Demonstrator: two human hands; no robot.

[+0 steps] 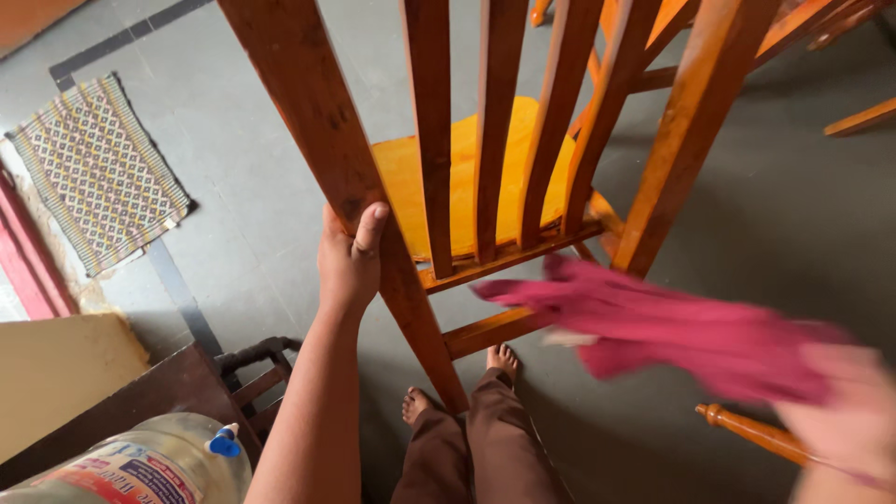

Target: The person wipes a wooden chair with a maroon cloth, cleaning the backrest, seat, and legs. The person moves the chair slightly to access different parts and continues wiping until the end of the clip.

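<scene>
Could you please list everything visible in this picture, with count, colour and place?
wooden chair: one, orange-brown with yellow seat, centre
cloth: one, magenta, blurred, right of the chair's lower rail
mat: one, patterned, floor at left
water jug: one, clear with blue cap, bottom left
turned wooden leg: one, brown, lower right
left hand: grips the chair's left post
right hand: blurred, holds the cloth
bare feet: two, under the chair

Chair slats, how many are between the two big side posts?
3 slats, side by side above the yellow seat: left slat, middle slat, right slat. A fourth may belong too.
</scene>
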